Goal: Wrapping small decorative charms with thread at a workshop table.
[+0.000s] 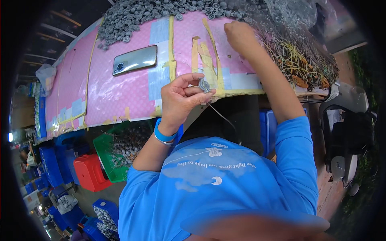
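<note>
My left hand is closed over the table's front edge. Its thumb and fingers pinch a small round grey part, and a thin grey wire hangs below it toward my lap. Farther out, my right hand is over the pink table covering, its fingers bent together; whatever they hold, if anything, is hidden. Just beyond it lies a large heap of small round grey parts. Beside my right forearm is a tangled bundle of thin wires, yellowish and brown.
A phone lies on the taped pink table. Clear plastic bags rest at the far right. Below the table's left side stand a green crate holding grey parts and a red bin. A scooter is at right.
</note>
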Motion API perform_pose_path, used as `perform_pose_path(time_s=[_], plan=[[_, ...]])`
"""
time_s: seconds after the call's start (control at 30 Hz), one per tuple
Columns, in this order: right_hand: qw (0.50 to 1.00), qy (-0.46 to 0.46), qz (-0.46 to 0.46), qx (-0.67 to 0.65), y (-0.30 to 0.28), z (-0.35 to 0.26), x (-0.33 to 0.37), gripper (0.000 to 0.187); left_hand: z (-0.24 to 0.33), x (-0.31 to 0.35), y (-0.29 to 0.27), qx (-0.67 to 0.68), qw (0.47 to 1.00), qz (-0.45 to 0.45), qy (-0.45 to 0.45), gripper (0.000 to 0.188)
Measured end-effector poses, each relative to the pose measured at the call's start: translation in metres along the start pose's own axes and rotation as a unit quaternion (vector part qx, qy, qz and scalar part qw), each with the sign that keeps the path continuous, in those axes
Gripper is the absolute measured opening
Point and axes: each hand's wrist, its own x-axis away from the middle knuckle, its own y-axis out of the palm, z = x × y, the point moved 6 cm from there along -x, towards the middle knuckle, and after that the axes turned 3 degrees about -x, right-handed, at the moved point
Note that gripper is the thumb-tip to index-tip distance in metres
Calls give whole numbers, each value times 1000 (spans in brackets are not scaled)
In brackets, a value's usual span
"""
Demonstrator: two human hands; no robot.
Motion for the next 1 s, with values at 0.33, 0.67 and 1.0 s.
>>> perform_pose_path(time_s=[0.33,0.67,1.0], plan=[[787,110,34,-606,-78,-103,117,23,13,18,-14,-44,995,50,68,41],[786,90,10,-611,-90,-119,141,22,17,35,-8,-117,987,35,103,41],[802,147,20,-579,-80,-127,145,16,37,40,4,-389,863,88,311,32]])
